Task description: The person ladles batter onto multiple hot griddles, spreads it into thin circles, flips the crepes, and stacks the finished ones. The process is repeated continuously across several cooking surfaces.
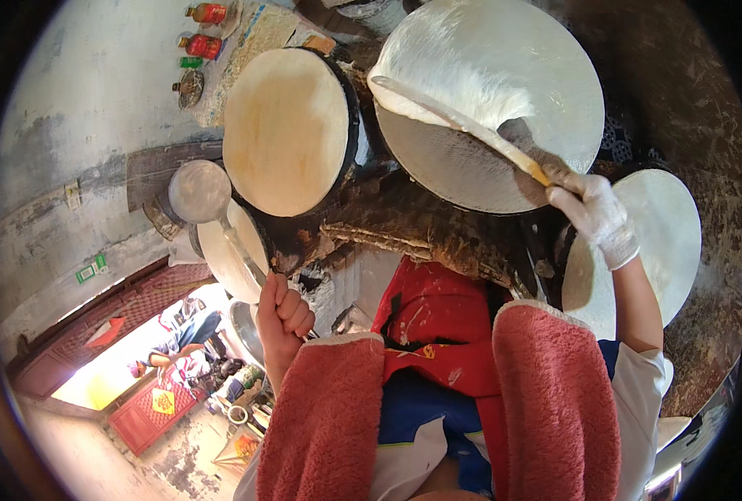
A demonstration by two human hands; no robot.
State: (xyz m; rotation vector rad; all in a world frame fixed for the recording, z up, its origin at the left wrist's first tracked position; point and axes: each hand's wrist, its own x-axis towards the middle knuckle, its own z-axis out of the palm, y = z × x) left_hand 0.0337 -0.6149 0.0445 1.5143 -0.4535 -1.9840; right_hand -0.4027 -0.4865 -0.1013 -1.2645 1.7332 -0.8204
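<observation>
My left hand point(284, 316), bare, is closed around the handle of a metal ladle point(200, 191) held up with its round bowl near the left wall. My right hand point(592, 213), in a white glove, grips the yellowish handle end of a long flat spatula point(463, 123). The spatula slants up and left across a large round griddle point(471, 179). Wet white batter point(463, 58) covers the griddle's far side, and the spatula's tip touches its edge. A dark shadow falls on the griddle near the hand.
Left of the large griddle, a smaller round one bears a pale browned sheet point(287, 129). Another pale round point(233, 250) lies behind the ladle handle, and one more point(638, 250) beside my right forearm. Bottles point(201, 46) stand far left. A person point(187, 334) is by the bright doorway.
</observation>
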